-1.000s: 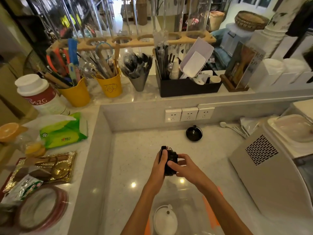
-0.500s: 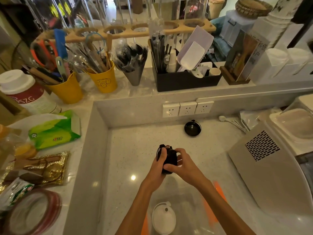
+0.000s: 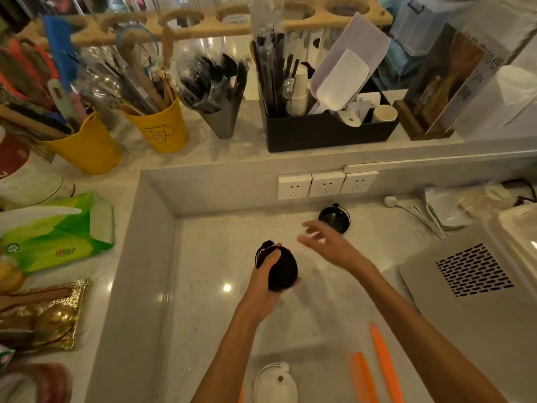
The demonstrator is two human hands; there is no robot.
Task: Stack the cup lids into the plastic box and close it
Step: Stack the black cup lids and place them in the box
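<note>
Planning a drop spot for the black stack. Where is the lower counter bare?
Bare: the stretch left of the left hand and its black lid stack, up to the step wall, and the strip under the sockets. Crowded: the loose black lid, the right hand, the grey appliance, and the upper ledge.

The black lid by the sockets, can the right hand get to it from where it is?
Probably yes: the right hand is open, just short of the black lid, with only bare counter between them.
</note>
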